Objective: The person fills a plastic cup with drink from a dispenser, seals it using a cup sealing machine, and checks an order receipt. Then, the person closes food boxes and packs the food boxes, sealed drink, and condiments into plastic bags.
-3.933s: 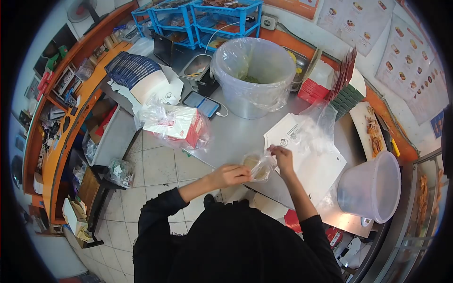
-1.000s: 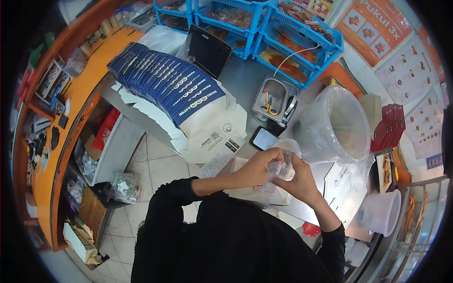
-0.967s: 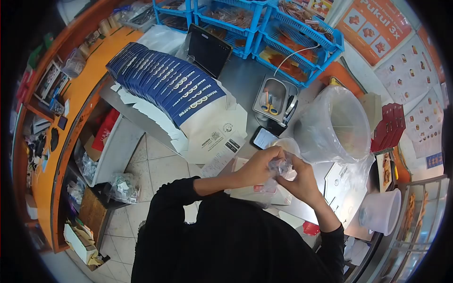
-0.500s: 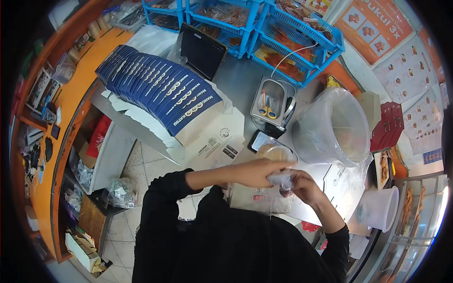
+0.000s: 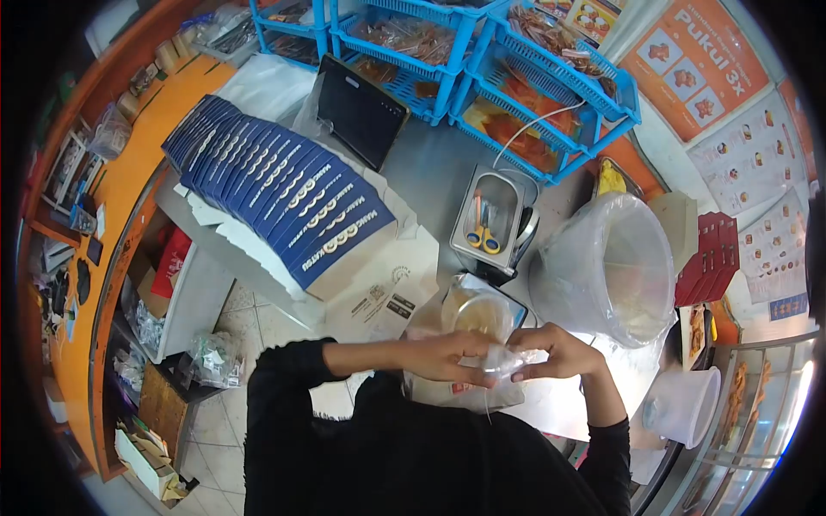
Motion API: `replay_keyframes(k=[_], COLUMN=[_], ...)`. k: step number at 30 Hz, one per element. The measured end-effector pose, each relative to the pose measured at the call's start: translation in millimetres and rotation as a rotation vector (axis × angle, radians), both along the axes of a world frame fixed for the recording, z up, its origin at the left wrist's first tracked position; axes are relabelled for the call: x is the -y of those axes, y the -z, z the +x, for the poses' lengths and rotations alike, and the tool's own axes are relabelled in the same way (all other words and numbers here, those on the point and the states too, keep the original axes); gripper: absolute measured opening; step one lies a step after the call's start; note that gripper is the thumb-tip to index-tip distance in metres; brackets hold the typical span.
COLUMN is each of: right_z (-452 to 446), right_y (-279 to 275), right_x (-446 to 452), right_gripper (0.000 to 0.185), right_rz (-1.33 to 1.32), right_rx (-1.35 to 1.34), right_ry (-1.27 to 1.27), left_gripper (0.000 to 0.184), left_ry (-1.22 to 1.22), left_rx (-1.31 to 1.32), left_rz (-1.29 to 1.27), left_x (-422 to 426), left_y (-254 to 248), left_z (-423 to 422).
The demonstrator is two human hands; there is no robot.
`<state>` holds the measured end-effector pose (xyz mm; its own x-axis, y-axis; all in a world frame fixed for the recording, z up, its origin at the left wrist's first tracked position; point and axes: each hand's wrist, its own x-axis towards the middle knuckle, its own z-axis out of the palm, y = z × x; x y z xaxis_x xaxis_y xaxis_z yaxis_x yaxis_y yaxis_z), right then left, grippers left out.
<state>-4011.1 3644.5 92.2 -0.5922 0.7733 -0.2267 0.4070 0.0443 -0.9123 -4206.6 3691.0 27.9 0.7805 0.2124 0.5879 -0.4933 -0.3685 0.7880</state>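
My left hand (image 5: 449, 354) comes in from the left with its fingers closed on a small, crumpled clear plastic bag (image 5: 496, 361). From the other side my right hand (image 5: 557, 353) pinches the same plastic between thumb and fingers. What the bag holds, if anything, I cannot make out. Just beyond the fingers is a round clear plastic container (image 5: 482, 315) with something pale yellowish in it. A phone (image 5: 509, 301) lies partly behind that container. Beneath my hands sits a pale carton (image 5: 469, 393) with red print, mostly covered.
Flattened blue-printed boxes (image 5: 284, 189) overlap in a long row at left. A metal tray (image 5: 488, 215) holds scissors (image 5: 484, 239). A large plastic-lined bucket (image 5: 602, 267) stands at right, near red boxes (image 5: 709, 258). Blue basket racks (image 5: 542, 103) and a dark tablet (image 5: 361, 112) stand behind.
My hands have come level, side by side, on the plastic bag; before, the left lay across above the right. The right hand's fingers have shifted up along the plastic. The view has tilted slightly.
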Motion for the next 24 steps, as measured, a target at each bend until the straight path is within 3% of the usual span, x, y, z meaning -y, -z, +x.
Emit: replay_keyframes(k=[2,3,4,6,8,10,11,12,14,15,19,21,22,24], right_z=[7.8,10.9,11.4,9.3,12.2,14.9,13.1,9.0,1.0,0.8,13.1,12.8,12.0,8.0], right_y=[7.9,12.8,24.3,56.3,105.2,159.5,174.1,177.1,184.0,186.3,191.0,177.7,171.2,151.8], right_x=[-24.8,-39.9,-58.8,-106.2,-161.8,-205.2,-219.5,-224.7,-227.9,-229.3,-227.1,-218.8,-214.0,-199.0], right_gripper=[0.025,0.022,0.018,0.015,0.014,0.015,0.015,0.015,0.015,0.018,0.015,0.013,0.012,0.011], right_rz=[-0.131,-0.124,-0.053,0.082,0.243,0.368,0.396,0.404,0.282,0.265,0.266,0.321,0.377,0.499], right_rx=[-0.006,-0.047,-0.042,0.102,0.313,0.620,0.853,0.851,0.924,0.922,0.777,0.657,0.533,0.379], right_ry=[-0.109,-0.069,0.141,0.473,0.597,0.589,0.574,0.576,0.760,0.802,0.763,0.834,0.895,0.924], left_gripper=[0.010,0.017,0.017,0.022,0.027,0.026,0.026,0.028,0.031,0.031,0.024,0.018,0.018,0.016], left_ry=[0.245,0.279,0.281,0.642,0.648,0.531,0.582,0.632,0.493,0.704,0.577,0.225,0.230,0.094], left_rx=[-0.465,-0.329,-0.330,0.036,0.008,-0.044,-0.003,0.039,-0.112,0.027,0.031,-0.425,-0.429,-0.417], left_rz=[-1.105,-1.256,-1.247,-1.371,-1.366,-1.624,-1.570,-1.516,-1.609,-1.702,-1.670,-1.220,-1.219,-0.507], left_x=[3.0,6.5,4.4,0.5,-4.7,-8.1,-8.6,-10.4,-11.1,-16.7,-24.6,-31.1,-33.5,-45.3], left_y=[-5.2,10.3,25.9,52.0,48.1,21.4,32.7,38.9,43.6,58.3,81.3,104.1,106.7,87.7], left_z=[-5.8,-2.6,0.7,4.8,2.8,-0.1,1.2,2.3,-0.6,0.9,8.9,7.7,7.7,7.8])
